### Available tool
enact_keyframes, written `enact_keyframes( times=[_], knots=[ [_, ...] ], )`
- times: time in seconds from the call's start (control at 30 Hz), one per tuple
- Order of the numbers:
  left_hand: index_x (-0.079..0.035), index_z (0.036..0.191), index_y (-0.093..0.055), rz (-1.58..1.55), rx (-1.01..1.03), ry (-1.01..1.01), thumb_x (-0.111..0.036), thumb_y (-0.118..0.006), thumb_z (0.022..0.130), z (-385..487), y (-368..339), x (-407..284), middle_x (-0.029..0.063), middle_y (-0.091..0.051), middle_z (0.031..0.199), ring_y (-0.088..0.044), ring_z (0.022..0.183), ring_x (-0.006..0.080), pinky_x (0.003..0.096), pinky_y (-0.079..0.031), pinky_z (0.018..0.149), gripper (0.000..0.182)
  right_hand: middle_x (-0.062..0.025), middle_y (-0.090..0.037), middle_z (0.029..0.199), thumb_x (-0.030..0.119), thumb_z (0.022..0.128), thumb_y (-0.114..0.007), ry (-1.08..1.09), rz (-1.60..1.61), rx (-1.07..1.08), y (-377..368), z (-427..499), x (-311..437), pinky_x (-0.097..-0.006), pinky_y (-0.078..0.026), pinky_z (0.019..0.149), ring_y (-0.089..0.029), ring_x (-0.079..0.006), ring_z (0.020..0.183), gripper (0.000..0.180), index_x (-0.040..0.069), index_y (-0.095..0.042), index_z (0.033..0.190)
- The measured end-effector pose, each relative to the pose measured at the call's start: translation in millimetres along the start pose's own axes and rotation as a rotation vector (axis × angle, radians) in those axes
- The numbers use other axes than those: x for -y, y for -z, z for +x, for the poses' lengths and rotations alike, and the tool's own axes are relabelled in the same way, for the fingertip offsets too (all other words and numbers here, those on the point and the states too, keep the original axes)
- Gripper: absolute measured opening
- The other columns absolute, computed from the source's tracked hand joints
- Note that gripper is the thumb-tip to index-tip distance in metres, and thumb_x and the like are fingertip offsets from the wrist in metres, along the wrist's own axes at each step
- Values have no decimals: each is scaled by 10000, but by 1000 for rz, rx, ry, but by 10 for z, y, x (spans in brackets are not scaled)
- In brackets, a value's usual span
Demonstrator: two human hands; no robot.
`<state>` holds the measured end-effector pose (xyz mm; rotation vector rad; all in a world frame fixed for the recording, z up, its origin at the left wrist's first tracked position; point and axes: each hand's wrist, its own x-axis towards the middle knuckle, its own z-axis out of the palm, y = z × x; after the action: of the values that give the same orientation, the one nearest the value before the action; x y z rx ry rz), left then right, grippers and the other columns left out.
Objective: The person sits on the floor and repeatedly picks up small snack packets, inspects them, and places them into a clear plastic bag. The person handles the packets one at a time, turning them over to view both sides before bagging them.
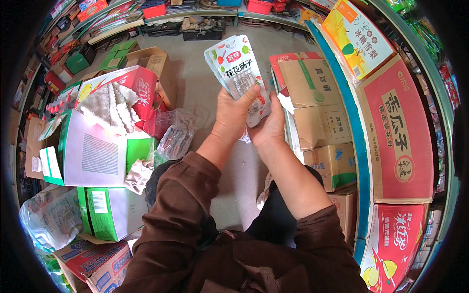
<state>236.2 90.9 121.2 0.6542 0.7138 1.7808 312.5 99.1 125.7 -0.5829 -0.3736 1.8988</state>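
Between my two hands I hold a small stack of flat white food pouches (238, 66), printed with red and green pictures and dark lettering. My left hand (236, 108) grips the stack from its left side, the thumb lying across the front of the top pouch. At the lower right edge, my right hand (270, 119) cups the pouches from below, its fingers partly hidden behind them. At least one more pouch edge shows behind the top one on the left. The stack is tilted, held up over the concrete floor (234, 168).
On the left stand opened cartons, among them a white and green carton (95, 146) with a grey cloth (110, 106) above it. A clear plastic bag (176, 135) lies near my left knee. Stacked brown cartons (315, 102) and a shelf edge (351, 128) bearing red boxes (399, 135) line the right.
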Motion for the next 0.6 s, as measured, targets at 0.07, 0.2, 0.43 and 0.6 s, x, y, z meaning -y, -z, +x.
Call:
enact_keyframes(
  times=[0.07,0.2,0.43,0.6],
  knots=[
    [-23,1019,-569,-5,20,76,-62,-638,802,-2,37,-81,114,-639,966,-630,844,205,332,-518,740,231,-100,-569,1086,380,909,-412,-32,-89,-74,20,14,110,-399,-409,895,-534,-240,1030,396,57,-504,1120],
    [-20,1048,-565,-45,250,296,-69,-645,789,-46,98,-276,105,-642,938,-640,810,209,342,-526,731,275,-116,-566,1078,508,868,-458,-5,-243,129,96,49,386,-429,-412,892,-533,-252,1027,521,43,-494,1101],
    [-12,1078,-542,-134,470,627,-102,-672,759,-280,54,-336,127,-634,918,-642,804,241,366,-536,735,356,-171,-458,1263,795,600,-484,-80,-491,676,173,-118,598,-426,-418,941,-473,-286,1157,1063,52,-315,1340],
    [-36,1075,-523,-140,557,692,-65,-693,725,-367,-11,-272,108,-611,882,-636,819,284,439,-544,734,390,-194,-452,1269,807,521,-522,-100,-431,765,167,-126,502,-434,-408,959,-461,-309,1172,1147,48,-297,1351]
  ],
)
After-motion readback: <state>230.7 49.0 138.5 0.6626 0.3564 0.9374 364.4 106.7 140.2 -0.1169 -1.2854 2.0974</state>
